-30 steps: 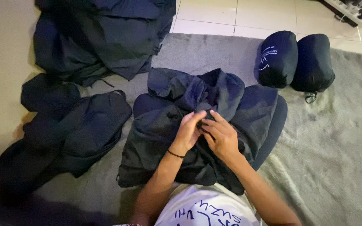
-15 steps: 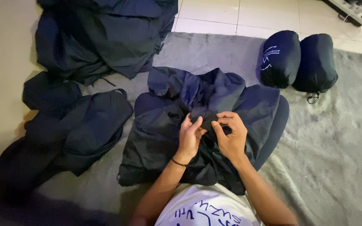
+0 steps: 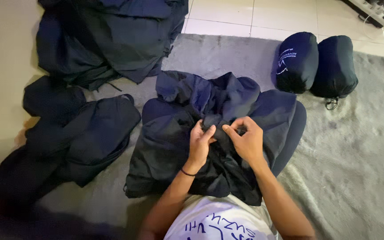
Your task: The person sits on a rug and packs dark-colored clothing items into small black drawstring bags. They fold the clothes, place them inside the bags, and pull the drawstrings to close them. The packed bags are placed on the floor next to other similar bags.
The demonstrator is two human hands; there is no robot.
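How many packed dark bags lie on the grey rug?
2. One packed bag with a white print lies at the rug's far right; the other bag lies touching its right side. The loose dark jackets could hide more.

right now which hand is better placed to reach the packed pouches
Right. The right hand pinches the dark jacket on the side nearer the two packed pouches; the left hand lies farther away.

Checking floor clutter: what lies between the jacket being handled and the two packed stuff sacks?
Only bare grey rug separates the jacket from the stuff sacks, seen in the head view.
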